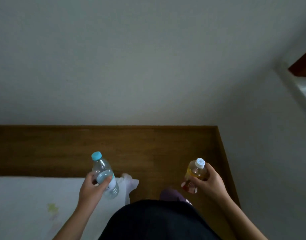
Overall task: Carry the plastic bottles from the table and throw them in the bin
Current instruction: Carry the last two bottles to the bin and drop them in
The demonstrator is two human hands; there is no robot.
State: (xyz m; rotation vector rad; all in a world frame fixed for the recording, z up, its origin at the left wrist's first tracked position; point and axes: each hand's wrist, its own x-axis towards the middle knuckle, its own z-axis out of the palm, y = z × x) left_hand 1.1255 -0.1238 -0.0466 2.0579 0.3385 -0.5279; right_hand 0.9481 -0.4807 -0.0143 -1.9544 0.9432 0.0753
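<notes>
I have my left hand (92,185) wrapped around a clear water bottle (104,174) with a blue cap (96,155), held over the edge of a white sheet (27,196). My right hand (208,181) grips a yellow drink bottle (194,172) with a white cap, above the wooden floor (148,144). Both bottles point towards the grey wall (148,58).
</notes>
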